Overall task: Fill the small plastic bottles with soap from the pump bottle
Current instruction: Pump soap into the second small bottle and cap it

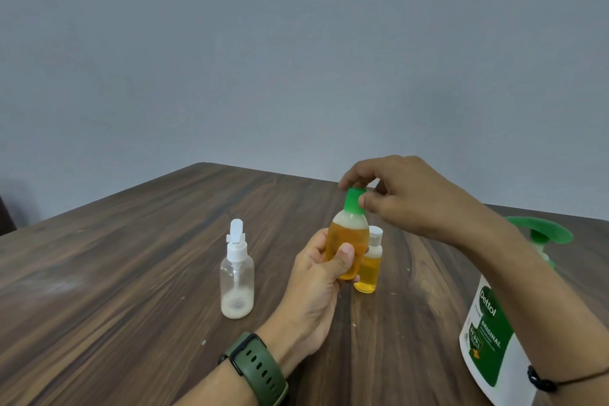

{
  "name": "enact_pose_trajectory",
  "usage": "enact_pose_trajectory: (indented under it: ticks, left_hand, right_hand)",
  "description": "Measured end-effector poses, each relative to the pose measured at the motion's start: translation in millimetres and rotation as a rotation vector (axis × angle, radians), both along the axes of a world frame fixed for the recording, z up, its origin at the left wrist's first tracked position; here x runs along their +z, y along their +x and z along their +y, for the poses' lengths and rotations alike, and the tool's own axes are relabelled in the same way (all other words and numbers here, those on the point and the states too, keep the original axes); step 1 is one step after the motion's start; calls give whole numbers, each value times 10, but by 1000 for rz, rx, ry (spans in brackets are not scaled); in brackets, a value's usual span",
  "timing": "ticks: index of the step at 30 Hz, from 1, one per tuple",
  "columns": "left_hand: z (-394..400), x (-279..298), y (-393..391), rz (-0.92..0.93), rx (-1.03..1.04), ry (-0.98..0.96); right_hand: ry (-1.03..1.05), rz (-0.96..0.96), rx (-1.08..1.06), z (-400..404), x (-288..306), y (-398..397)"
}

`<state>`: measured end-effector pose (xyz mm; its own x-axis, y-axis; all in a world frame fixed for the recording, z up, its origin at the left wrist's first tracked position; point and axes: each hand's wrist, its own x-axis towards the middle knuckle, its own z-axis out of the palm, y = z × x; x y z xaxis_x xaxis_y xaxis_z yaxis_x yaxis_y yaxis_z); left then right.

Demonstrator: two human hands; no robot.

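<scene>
Head view, the only one. We take the green-capped bottle (346, 245) as landmark: it stands near upright, long axis vertical, tilted slightly, held off the table (131, 273).

Left hand (316, 277) grips its amber body from below and left, thumb across the front, fingers curled behind. Right hand (405, 198) comes from above and right, wrist arched over; its grip pinches the green cap (353, 199), thumb on the near side, fingertips on the far rim. So the cap sits straight up the axis from the left grip, and we judge it a twisting step.

Just behind and right of the landmark stands a small white-capped bottle (369, 265), amber-filled. Well left, a near-empty spray bottle (237, 277). Far right, the pump bottle (494, 333), partly behind the right forearm.
</scene>
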<state>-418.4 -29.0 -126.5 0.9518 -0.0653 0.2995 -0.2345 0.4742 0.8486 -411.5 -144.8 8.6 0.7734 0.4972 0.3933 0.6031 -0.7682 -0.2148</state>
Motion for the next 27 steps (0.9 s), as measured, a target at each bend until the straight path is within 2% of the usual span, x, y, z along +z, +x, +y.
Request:
enact_pose_trajectory:
  ticks: [7, 12, 15, 19, 22, 27]
  left_hand:
    - [-36, -9, -28, -25, 5, 63]
    - [-47, -54, -77, -3, 8, 30]
    - [15, -33, -51, 1, 47, -10]
    - [78, 56, 4, -29, 41, -26]
    - [57, 61, 19, -36, 55, 11]
    - [55, 4, 27, -24, 139, 51]
  right_hand:
    - [8, -70, -113, -14, -120, 75]
    - [-2, -272, -271, 85, -364, 83]
    - [32, -209, -227, 116, -293, 103]
    - [76, -11, 11, 85, -153, 124]
    - [64, -74, 7, 84, -182, 129]
    - [124, -193, -152, 184, -344, 181]
